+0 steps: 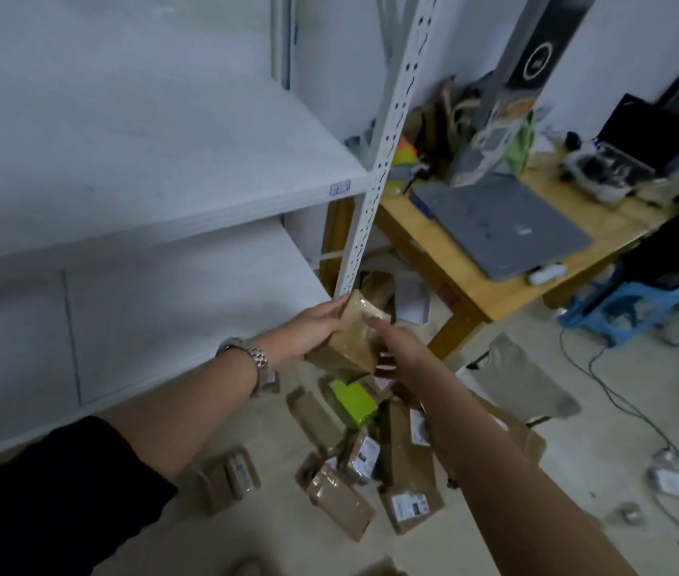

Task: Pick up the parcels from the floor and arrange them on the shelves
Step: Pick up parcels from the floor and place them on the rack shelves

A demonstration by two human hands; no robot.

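- The left hand (316, 329) is stretched forward, its fingers wrapped round the left side of a brown parcel (352, 340), which it holds up in the air.
- Just behind that hand, the left wrist wears a metal watch (246, 356). The forearm is bare, and a black sleeve (46, 492) covers the upper arm.
- The right hand (393, 347) reaches in just right of the left hand, with one straight finger laid on the parcel's top face.
- Its other fingers sit at the parcel's right edge; whether they grip it is unclear.
- The right forearm is bare and extends straight behind its hand.
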